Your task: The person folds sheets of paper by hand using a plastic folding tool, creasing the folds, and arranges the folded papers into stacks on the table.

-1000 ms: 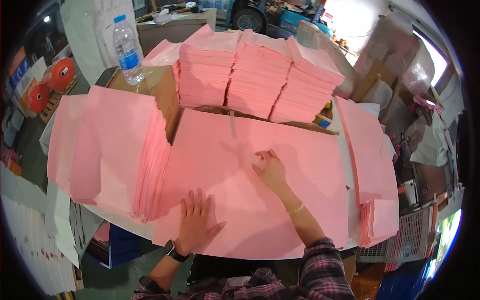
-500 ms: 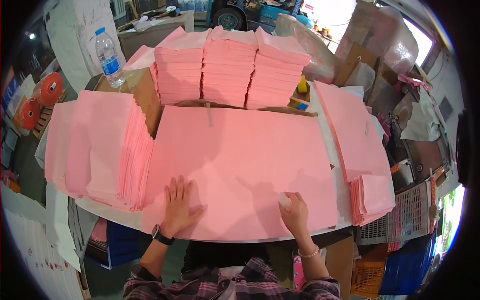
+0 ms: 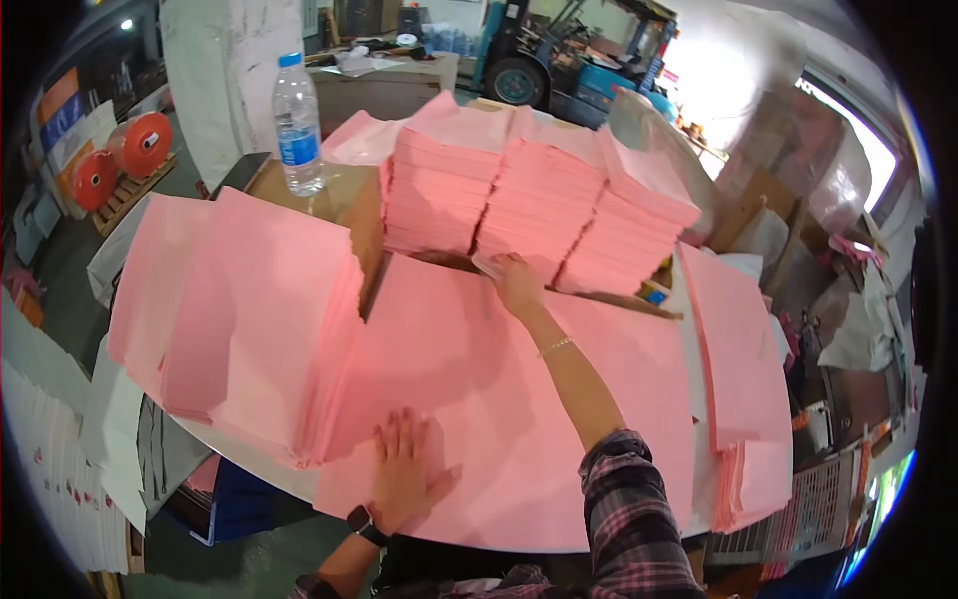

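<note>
A large pink sheet lies across the middle of the table. My left hand rests flat on its near left part, fingers spread, a dark watch on the wrist. At the sheet's far edge, my right hand is closed around a small whitish flat piece, in front of the tall stacks of folded pink sheets. To the left stands another thick pink stack. More pink sheets lie at the right, with a small folded pink pile near the front.
A water bottle stands on a cardboard box at the back left. Orange-red rolls are on the floor at the far left. A grey plastic crate sits beyond the table's right edge.
My right hand has moved forward and left to the sheet's far edge, still holding the whitish piece. My left hand stays flat on the sheet. The head view has shifted.
</note>
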The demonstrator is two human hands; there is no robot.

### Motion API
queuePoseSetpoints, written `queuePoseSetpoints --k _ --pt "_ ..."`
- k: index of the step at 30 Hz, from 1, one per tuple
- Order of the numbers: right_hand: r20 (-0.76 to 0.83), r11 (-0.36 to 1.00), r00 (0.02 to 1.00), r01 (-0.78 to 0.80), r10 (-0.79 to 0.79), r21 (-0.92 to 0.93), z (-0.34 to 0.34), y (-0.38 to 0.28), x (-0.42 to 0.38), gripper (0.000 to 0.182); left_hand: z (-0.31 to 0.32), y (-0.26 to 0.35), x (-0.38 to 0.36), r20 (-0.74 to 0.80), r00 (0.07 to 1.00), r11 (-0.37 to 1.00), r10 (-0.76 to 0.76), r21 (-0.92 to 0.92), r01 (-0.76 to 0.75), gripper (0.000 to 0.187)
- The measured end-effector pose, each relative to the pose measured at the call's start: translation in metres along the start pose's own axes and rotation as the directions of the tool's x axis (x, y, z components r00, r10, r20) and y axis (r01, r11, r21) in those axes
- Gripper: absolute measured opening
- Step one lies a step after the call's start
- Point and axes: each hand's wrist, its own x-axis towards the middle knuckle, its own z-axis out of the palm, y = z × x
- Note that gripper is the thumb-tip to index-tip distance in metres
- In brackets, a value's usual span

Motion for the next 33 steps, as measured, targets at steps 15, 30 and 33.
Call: queuePoseSetpoints --k 15,30,33 --pt "-0.376 0.986 0.918 -0.156 0.123 -0.057 -0.009 -0.001 0.038 0.02 -0.004 -0.003 0.003 0.015 0.999 0.997 -0.032 -0.068 0.033 0.088" --pt "-0.269 0.941 0.903 -0.306 0.336 0.147 0.018 0.002 0.027 0.026 -0.001 -0.003 0.0 -0.019 0.999 0.996 -0.031 -0.084 0.029 0.087" --pt "-0.137 0.923 0.932 -0.298 0.337 0.245 0.028 0.014 0.033 0.026 0.0 -0.004 0.0 -0.025 0.999 0.997 -0.03 -0.076 0.028 0.087"
